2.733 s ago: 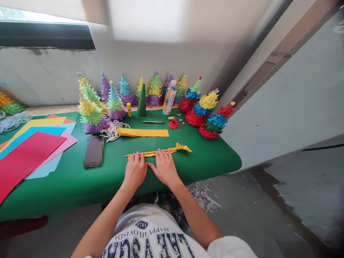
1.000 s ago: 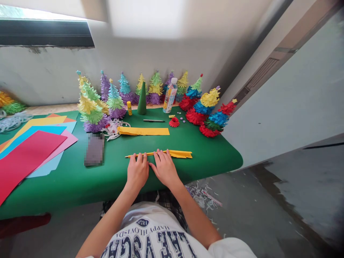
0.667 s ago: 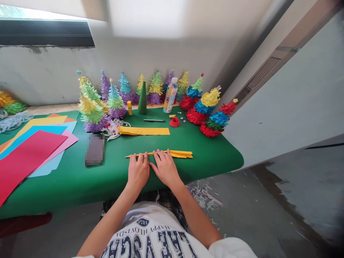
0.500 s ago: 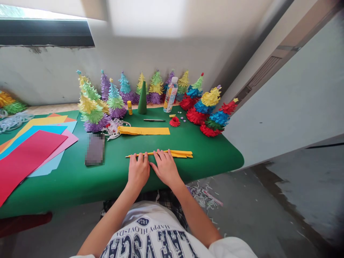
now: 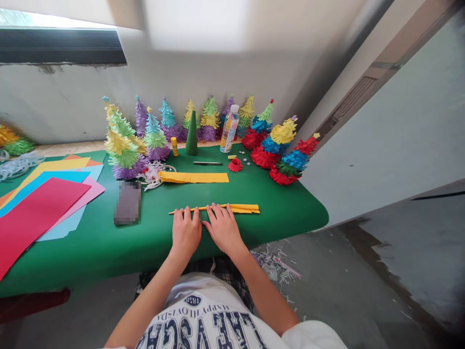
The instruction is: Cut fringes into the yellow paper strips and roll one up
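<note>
A narrow, folded or rolled yellow paper strip lies crosswise on the green-covered table. Its left end tapers to a thin pale tip, while loose layers part at its right end. Over its left half rests my left hand, palm down, fingertips on the paper. My right hand lies beside it with fingers outstretched and somewhat spread, touching the strip's middle; the thumb points toward my left hand. The fingers hide part of the strip. A wider yellow strip lies farther back, and a pen behind that.
Coloured paper sheets and a blurred dark phone-like object lie left. Behind stand a glue stick, a green cone, a bottle and several fringed paper trees. A red fringed ring sits nearby.
The view shifts very slightly. Both hands stay on the strip in nearly the same place, and nothing else has visibly moved.
</note>
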A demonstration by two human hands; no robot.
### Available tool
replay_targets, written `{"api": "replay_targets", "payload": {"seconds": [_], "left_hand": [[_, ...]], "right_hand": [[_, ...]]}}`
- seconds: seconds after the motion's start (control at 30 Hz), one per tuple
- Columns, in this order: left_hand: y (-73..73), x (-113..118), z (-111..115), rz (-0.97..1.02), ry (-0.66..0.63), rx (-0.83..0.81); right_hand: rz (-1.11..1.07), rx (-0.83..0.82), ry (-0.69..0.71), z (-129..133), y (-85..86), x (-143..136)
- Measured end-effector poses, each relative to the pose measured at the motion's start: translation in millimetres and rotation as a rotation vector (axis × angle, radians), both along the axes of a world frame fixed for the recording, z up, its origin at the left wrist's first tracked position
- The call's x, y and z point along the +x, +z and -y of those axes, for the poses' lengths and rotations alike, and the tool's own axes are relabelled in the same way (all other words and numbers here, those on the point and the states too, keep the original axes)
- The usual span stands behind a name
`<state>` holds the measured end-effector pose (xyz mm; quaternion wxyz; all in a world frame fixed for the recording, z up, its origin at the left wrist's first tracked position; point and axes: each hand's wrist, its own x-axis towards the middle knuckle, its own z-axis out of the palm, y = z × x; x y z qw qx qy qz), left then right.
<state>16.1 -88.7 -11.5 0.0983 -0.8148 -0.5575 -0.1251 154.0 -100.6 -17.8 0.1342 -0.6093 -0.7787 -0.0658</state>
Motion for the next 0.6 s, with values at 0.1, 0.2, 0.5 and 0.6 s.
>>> {"api": "replay_targets", "payload": {"seconds": [0.1,0.2,0.5,0.6], "left_hand": [[1.4,0.0,1.3,0.036,0.015,-0.001],[0.0,0.4,2.6,0.073,0.026,-0.001],[-5.3,0.9,1.6,0.046,0.023,0.011],[-4.5,0.4,1.7,0.034,0.008,0.007]], "right_hand": [[0.002,0.004,0.000,1.1,-0.6,-0.5],[0.002,0.012,-0.004,2.4,-0.2,-1.9],[-0.006,0.030,-0.036,4.9,0.6,-7.4],[0.015,0.020,-0.033,6.1,3.2,-7.0]]}}
